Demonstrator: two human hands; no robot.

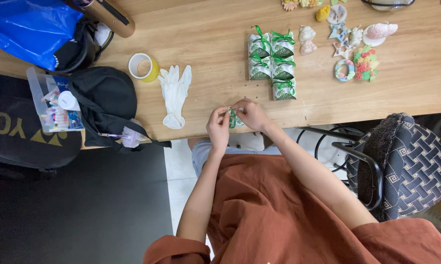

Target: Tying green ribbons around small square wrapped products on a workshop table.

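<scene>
Our left hand (218, 126) and right hand (250, 114) pinch a small green-ribboned favour box (233, 119) between fingertips, both grips narrow. Five matching glossy boxes (272, 59) sit mid-frame on the wooden counter (210, 34). A limp white glove (175, 93) lies left.

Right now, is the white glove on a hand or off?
Off. The white glove lies flat on the wooden table, beside the tape roll; both hands, left and right, are bare.

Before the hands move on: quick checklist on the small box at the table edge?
1. Both hands on the small green-and-white box: left hand and right hand pinch it, ok.
2. Ribbon tied: cannot tell, fingers cover it.
3. Box over the table, near its edge: ok.
4. Finished boxes grouped with green bows: ok.
5. White gloves apart from the hands: ok.
</scene>
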